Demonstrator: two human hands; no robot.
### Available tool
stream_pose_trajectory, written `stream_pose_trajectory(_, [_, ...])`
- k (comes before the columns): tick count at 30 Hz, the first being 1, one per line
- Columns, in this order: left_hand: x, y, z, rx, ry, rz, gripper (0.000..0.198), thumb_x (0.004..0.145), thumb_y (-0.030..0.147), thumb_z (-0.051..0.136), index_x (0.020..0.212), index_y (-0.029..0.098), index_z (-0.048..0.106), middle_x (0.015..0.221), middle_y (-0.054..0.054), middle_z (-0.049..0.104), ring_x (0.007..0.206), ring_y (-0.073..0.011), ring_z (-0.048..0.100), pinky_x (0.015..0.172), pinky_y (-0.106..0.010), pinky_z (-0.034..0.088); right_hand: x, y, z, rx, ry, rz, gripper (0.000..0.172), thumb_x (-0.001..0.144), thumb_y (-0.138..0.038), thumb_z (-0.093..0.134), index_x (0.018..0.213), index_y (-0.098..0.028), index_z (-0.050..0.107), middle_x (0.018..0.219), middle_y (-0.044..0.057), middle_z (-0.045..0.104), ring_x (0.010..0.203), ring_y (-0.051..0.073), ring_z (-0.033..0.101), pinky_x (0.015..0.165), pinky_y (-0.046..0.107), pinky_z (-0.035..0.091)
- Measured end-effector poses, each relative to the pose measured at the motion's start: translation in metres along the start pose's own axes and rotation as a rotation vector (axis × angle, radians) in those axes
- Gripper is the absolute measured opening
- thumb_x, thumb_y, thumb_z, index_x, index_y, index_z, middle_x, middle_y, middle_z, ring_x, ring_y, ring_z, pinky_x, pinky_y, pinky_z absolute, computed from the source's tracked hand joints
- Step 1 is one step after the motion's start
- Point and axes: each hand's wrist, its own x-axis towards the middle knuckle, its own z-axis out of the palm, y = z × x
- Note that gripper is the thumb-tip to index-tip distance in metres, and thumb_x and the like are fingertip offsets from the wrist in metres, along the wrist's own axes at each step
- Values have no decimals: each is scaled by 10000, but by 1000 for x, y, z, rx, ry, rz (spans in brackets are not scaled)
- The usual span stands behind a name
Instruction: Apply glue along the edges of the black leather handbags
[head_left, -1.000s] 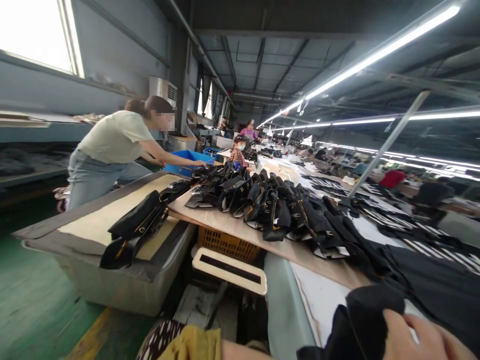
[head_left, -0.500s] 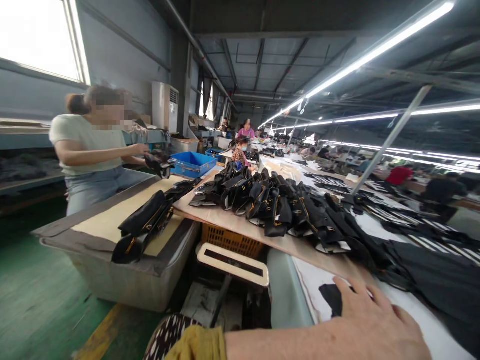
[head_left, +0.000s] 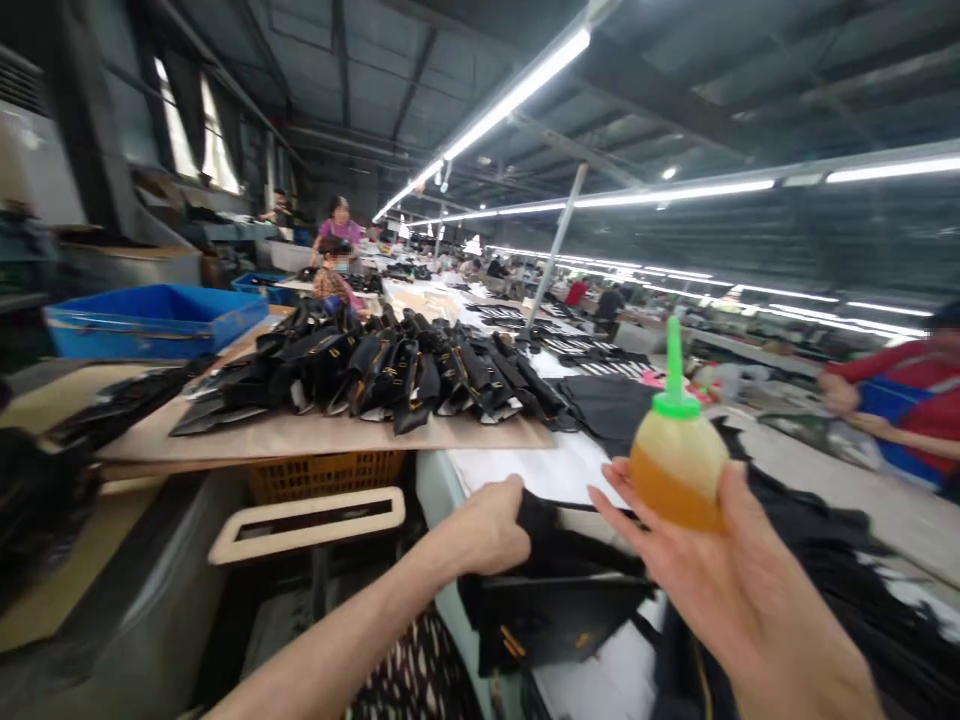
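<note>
The left hand (head_left: 491,525) is closed, pinching a black piece (head_left: 538,518) at its fingertips. The right hand (head_left: 727,595), half open, cradles a squeeze bottle (head_left: 679,470) of amber liquid upright between thumb and fingers. Beyond the left hand lies a heap of black pieces (head_left: 409,372); just below its fingers sits a black panel (head_left: 559,618).

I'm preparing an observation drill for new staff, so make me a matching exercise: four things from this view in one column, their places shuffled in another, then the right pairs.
Things
1. Round translucent squeeze bottle with green nozzle
2. Blue rectangular plastic bin
3. Orange-yellow slatted plastic crate
4. Heap of black pieces with gold-coloured zips

Places
A. Beneath the edge of the flat tan board
B. Toward the picture's left side
C. In the right hand
D. On top of the tan board

Pairs: 1-C, 2-B, 3-A, 4-D
</note>
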Motion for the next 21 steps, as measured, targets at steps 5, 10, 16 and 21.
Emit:
stream_pose_trajectory(5, [4,-10,8,-166,-25,32,339,539,70,460,857,183,494,743,-10,567,667,-158,546,537,-219,387,-6,-2,17,1,22,19,413,788,-494,655,1022,-154,651,962,133,655,1002,317,582,859,551,474])
stream_pose_trajectory(10, [10,-6,9,-248,-51,37,374,510,28,430,840,188,502,668,32,504,619,-124,513,497,-185,367,-10,-8,8,37,34,79,442,774,-499,669,1046,-152,643,971,143,654,1009,325,575,869,557,458])
stream_pose_trajectory(16, [13,18,-19,-9,-43,228,365,540,9,410,833,179,545,762,0,601,754,-162,559,614,-218,393,-28,-23,8,150,12,253,354,816,-448,652,1040,-173,647,1021,126,652,1025,316,574,925,602,392])
stream_pose_trajectory(21, [11,45,-56,355,-85,353,358,573,2,447,861,148,600,912,-82,648,847,-212,589,677,-262,436,-43,-20,-16,57,-112,381,513,759,-561,659,1077,-160,644,1065,154,635,1073,322,552,950,538,410])
